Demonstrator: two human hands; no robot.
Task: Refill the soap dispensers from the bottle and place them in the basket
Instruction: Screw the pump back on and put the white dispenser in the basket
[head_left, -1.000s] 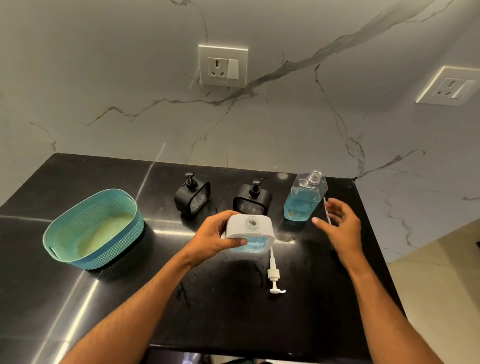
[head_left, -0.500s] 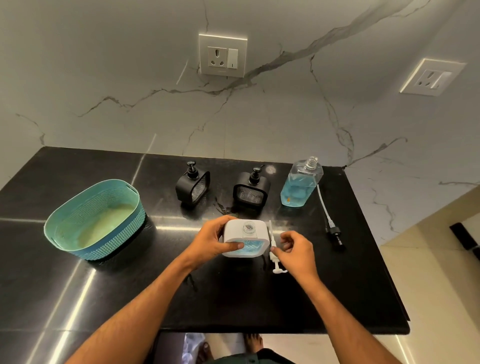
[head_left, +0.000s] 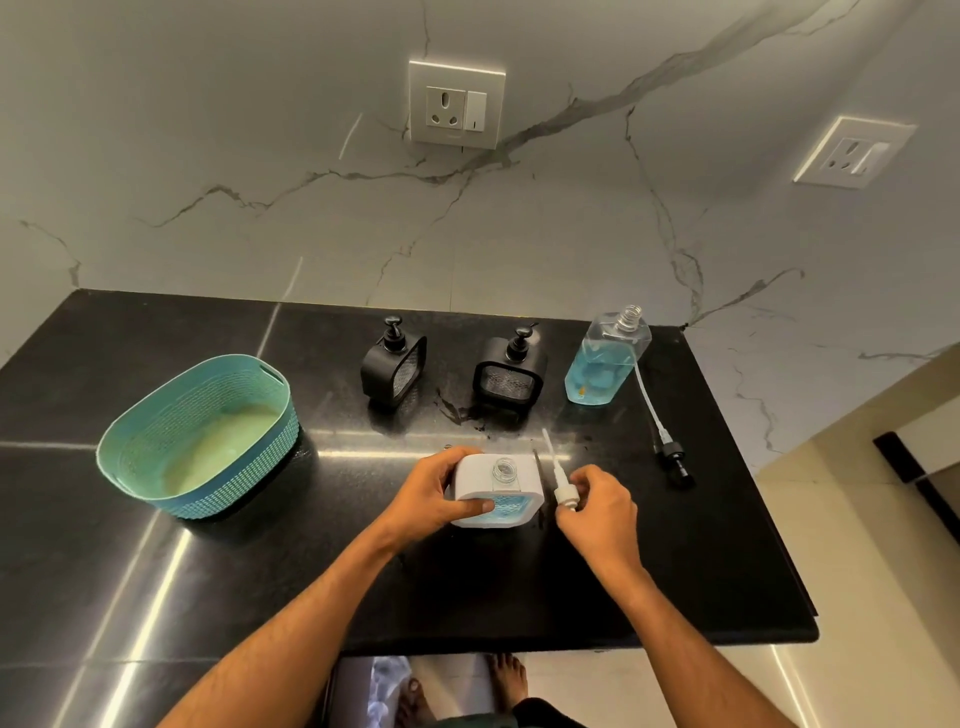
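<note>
Black counter (head_left: 675, 571) under marble wall: left hand (head_left: 434, 496) grips the uncapped white dispenser (head_left: 498, 491) at near centre; right hand (head_left: 597, 501) pinches its white pump (head_left: 558, 480) just right. Bottle (head_left: 605, 358) stands far right, basket (head_left: 200, 434) left.

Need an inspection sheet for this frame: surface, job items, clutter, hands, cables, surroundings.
Surface: black countertop, glossy, with wet smears between the dispensers.
Job's things: white dispenser upright, neck open, blue soap inside; white pump off it, beside it; two black dispensers with pumps on, near the wall; refill bottle uncapped, part full; bottle pump lying on the counter; teal basket at left, no dispenser inside.
Clutter: nothing seen.
Hands: left hand grips the white dispenser; right hand pinches the white pump.
Cables: nothing seen.
Surroundings: marble wall, two sockets; bare feet below the counter edge.
</note>
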